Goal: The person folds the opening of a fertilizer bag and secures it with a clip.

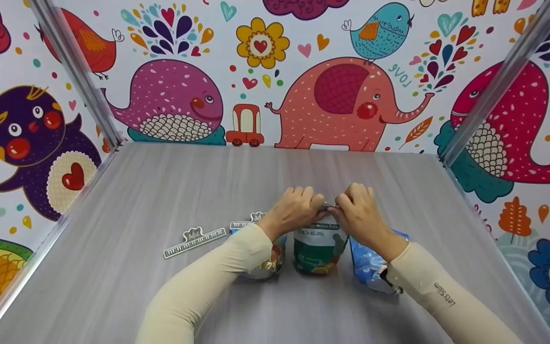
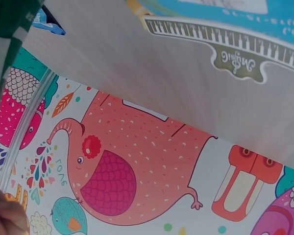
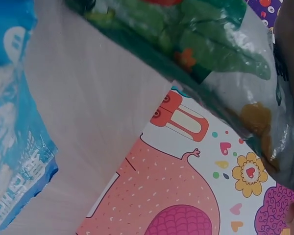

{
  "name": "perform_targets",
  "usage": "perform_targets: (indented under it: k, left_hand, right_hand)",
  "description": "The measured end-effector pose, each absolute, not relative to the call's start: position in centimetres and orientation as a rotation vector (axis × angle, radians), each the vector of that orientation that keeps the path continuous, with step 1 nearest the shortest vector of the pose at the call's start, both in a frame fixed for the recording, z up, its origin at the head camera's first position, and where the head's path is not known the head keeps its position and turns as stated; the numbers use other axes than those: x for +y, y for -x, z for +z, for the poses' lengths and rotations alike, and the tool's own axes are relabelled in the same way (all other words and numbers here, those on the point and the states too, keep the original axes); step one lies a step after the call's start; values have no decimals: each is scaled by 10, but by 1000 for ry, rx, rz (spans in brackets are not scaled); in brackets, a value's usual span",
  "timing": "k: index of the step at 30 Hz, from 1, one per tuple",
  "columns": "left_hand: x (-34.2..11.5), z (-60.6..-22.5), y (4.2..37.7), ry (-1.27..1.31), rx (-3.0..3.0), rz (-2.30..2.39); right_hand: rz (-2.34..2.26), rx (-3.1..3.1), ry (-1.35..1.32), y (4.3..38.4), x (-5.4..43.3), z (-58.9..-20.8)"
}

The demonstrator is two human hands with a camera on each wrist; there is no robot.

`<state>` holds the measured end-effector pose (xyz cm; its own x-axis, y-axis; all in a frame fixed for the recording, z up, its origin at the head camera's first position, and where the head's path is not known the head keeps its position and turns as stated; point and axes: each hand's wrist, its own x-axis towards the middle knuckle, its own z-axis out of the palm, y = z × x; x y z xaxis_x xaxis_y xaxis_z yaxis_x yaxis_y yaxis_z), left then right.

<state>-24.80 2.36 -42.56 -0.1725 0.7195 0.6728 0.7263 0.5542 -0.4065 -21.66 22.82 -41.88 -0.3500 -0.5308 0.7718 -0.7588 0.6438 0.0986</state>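
A green and white bag stands upright in the middle of the table, its top edge drawn up between both hands. My left hand pinches the left part of that top edge. At the right part, my right hand pinches it with thumb and curled fingers. The fingertips of the two hands are close together, and the folded edge is mostly hidden by them. In the right wrist view the bag's shiny side slants across the top.
Left of the green bag stands another bag, with a clip marked Music along its top. A similar clip lies loose farther left. At the right is a blue bag, partly under my right arm. Patterned walls enclose the grey table.
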Motion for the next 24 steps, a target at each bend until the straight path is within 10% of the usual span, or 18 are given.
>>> perform_targets:
  k: [24]
  left_hand:
    - [10,-428,251,1206,-1900,49]
  right_hand:
    - [328,-2011,-1013,221,233,-424]
